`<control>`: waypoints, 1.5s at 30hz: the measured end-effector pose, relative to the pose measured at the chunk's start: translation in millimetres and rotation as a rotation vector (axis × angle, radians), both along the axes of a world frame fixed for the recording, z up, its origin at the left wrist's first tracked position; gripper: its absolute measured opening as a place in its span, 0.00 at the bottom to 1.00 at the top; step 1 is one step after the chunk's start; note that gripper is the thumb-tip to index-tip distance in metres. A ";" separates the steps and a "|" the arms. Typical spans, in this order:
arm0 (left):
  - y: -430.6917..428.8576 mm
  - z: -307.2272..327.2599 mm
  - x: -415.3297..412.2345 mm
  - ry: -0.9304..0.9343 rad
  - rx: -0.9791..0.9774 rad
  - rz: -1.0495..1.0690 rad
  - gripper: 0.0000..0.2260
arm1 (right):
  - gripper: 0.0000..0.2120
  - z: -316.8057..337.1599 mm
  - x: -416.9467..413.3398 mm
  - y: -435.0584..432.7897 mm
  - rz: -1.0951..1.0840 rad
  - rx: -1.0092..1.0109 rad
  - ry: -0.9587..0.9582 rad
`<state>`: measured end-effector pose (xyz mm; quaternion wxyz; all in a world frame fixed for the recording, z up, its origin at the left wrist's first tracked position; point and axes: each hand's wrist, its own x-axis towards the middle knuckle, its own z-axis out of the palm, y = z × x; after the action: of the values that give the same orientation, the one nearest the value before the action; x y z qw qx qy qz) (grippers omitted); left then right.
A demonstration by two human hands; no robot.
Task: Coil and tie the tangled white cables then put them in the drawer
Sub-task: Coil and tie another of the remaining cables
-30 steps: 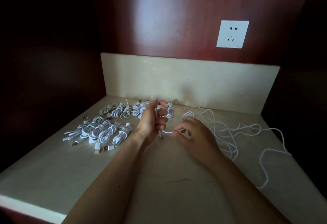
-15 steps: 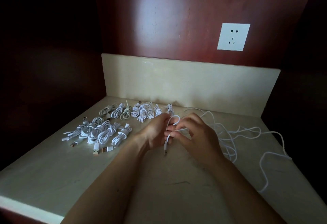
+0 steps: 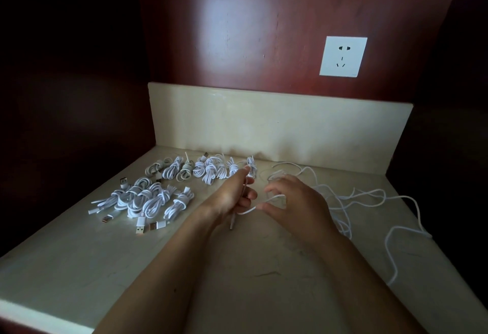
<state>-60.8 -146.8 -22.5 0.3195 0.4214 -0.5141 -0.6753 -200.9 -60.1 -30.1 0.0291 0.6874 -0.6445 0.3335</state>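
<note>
The left hand [image 3: 233,197] is gripping a white cable [image 3: 249,210] just above its plug [image 3: 232,224], fingers curled round it, and the plug is dangling over the middle of the counter [image 3: 237,288]. The cable is running across to the right hand [image 3: 298,208], whose fingers are hanging loosely curled and apart. The strand is lying over the thumb, but the fingertips are blurring, so I cannot tell whether it is being pinched there. Past that hand it is trailing into the loose cables [image 3: 351,199] sprawling toward the counter's right edge.

The main risk is probably sitting in that sprawl. The strands are crossing one another, so drawing this cable in for its first turns is likely to be dragging neighbours along and tightening a snarl rather than freeing a length. One long loop [image 3: 396,230] is lying close to the right edge; a tug could be sending it over, its weight pulling more after it. If the right hand is not really holding, the turns may be springing open off the left hand.

The tied bundles [image 3: 211,171] along the back edge are lying just beyond the left hand's fingertips, with more [image 3: 148,199] toward the left edge, and a whipping tail could be scattering them. The drawer is not showing.
</note>
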 end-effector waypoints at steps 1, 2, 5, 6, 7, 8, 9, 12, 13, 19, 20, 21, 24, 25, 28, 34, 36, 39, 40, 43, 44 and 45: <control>-0.6 -0.4 0.9 -0.011 -0.013 0.006 0.14 | 0.14 1.7 -2.1 0.5 -0.025 0.039 0.012; -0.8 -0.6 1.5 -0.023 -0.029 0.017 0.13 | 0.14 3.1 -4.2 1.1 -0.050 0.088 0.031; -4.3 -0.7 2.1 -0.027 -0.035 0.054 0.13 | 0.14 5.1 -10.1 1.3 -0.091 0.167 0.064; -5.8 -0.4 2.4 -0.015 -0.026 0.067 0.13 | 0.14 5.3 -11.6 0.6 -0.096 0.166 0.064; -7.3 -0.2 2.8 -0.001 -0.019 0.080 0.14 | 0.12 5.5 -12.7 0.1 -0.094 0.162 0.065; -8.9 -0.4 3.2 0.014 -0.015 0.094 0.16 | 0.10 5.4 -13.6 -0.4 -0.085 0.161 0.062; -11.0 -1.0 3.2 0.025 -0.015 0.108 0.17 | 0.08 5.5 -14.1 -0.4 -0.068 0.157 0.055; -14.7 -2.9 3.8 0.037 -0.011 0.112 0.23 | 0.04 3.6 -15.3 -0.4 0.013 0.097 0.034; -14.5 -3.2 3.8 0.045 -0.004 0.087 0.26 | 0.03 2.6 -14.9 -0.1 0.041 0.064 0.024; -4.9 -2.2 -0.3 0.014 -0.001 -0.176 0.38 | 0.05 3.9 -7.7 4.3 0.080 -0.097 -0.121; -3.2 -2.9 -0.7 -0.014 -0.027 -0.237 0.38 | 0.08 3.8 -7.1 4.5 0.050 -0.117 -0.162; -0.8 -3.3 -1.1 -0.040 -0.053 -0.307 0.37 | 0.11 3.6 -6.6 4.6 0.019 -0.130 -0.202; 8.4 -3.9 -1.5 -0.073 -0.091 -0.502 0.30 | 0.12 -0.1 -7.6 1.0 -0.040 -0.132 -0.281; 12.2 -2.8 -1.4 -0.081 -0.111 -0.540 0.26 | 0.09 -2.1 -8.4 -0.9 -0.032 -0.132 -0.293; 18.8 -0.3 -2.5 -0.118 -0.179 -0.545 0.15 | 0.03 -7.7 -10.2 -6.3 0.049 -0.168 -0.323; 23.6 1.3 -7.1 -0.199 -0.429 -0.330 0.19 | 0.06 -15.6 -7.2 -8.8 0.059 -0.184 -0.367; 24.2 2.4 -7.4 -0.176 -0.497 -0.294 0.20 | 0.03 -16.0 -4.6 -7.8 0.016 -0.169 -0.416; 27.9 5.4 -7.6 -0.110 -0.555 -0.268 0.20 | 0.05 -14.5 -1.2 -8.3 -0.066 -0.095 -0.459; 28.7 6.1 -8.0 -0.106 -0.575 -0.266 0.19 | 0.06 -14.2 -0.6 -8.5 -0.087 -0.079 -0.453; 27.1 5.4 -8.9 -0.094 -0.609 -0.236 0.18 | 0.07 -11.5 -0.1 -7.3 -0.129 -0.055 -0.415; 24.5 3.5 -8.8 -0.084 -0.616 -0.196 0.18 | 0.06 -10.5 0.0 -6.4 -0.147 -0.049 -0.391; 22.2 1.8 -8.3 -0.076 -0.621 -0.145 0.18 | 0.05 -9.4 0.3 -5.5 -0.165 -0.050 -0.355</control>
<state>-69.1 -124.6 -20.7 0.3644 0.2909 -0.7360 -0.4908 -200.5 -65.5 -39.5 -0.0407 0.5616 -0.6852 0.4621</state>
